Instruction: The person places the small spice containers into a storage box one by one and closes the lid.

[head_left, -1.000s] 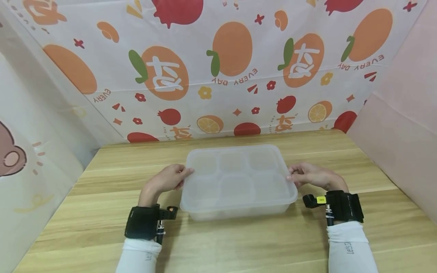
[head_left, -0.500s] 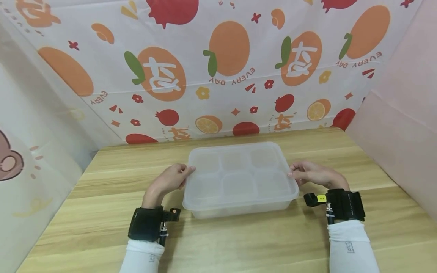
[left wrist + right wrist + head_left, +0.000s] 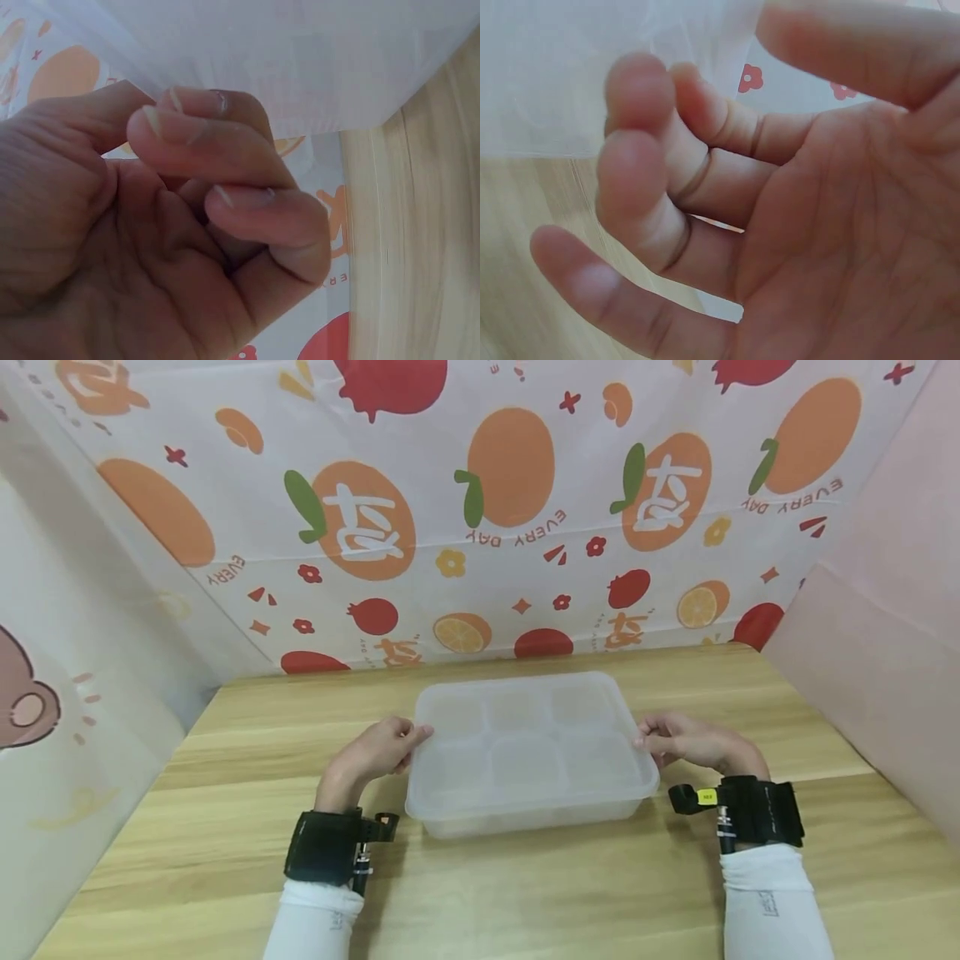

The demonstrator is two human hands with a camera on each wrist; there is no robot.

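Note:
A translucent white plastic box [image 3: 528, 768] with a lid [image 3: 525, 714] sits at the middle of the wooden table, showing a six-part grid through its top. At the box's left rim, my left hand [image 3: 375, 752] pinches the edge, thumb on top. My right hand [image 3: 686, 743] holds the opposite rim in the same way. In the left wrist view, the curled fingers [image 3: 247, 150] lie beside and under the box's wall [image 3: 300, 60]. The right wrist view shows bent fingers [image 3: 637, 172] at the box's side, with the little finger stretched apart. Whether the base touches the table is unclear.
The wooden table [image 3: 525, 893] ends at a back wall hung with a fruit-print cloth [image 3: 510, 568]. A pale cloth [image 3: 90, 610] hangs at the left, and a pinkish panel [image 3: 877, 635] stands at the right.
The box has shifted slightly to the right and away from me, with both hands keeping hold of its rims. The head view has swayed a little.

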